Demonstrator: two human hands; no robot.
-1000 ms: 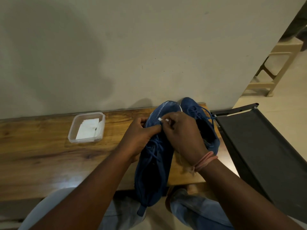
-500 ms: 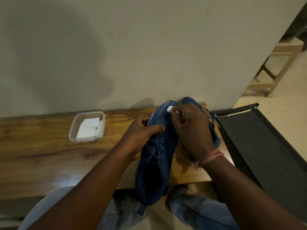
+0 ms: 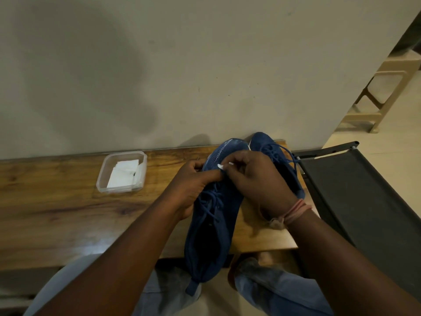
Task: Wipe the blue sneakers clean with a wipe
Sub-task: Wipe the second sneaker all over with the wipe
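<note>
Two blue sneakers lie on a wooden bench. The nearer blue sneaker [image 3: 214, 226] points toward the wall with its heel hanging over the front edge. My left hand [image 3: 193, 185] grips its left side by the laces, thumb across the upper. My right hand [image 3: 255, 181] presses a small white wipe [image 3: 222, 166] on the toe area; most of the wipe is hidden under my fingers. The second blue sneaker [image 3: 271, 151] lies just right of it, partly behind my right hand.
A clear plastic box [image 3: 121, 172] holding white wipes stands on the wooden bench [image 3: 57, 213] to the left. A dark fabric chair [image 3: 364, 201] sits close on the right. The wall runs along the bench's back edge. A beige stool [image 3: 385, 94] stands far right.
My right hand with the wipe went up toward the toe tip, then came back down the upper to near my left thumb. My left hand kept its hold on the sneaker.
</note>
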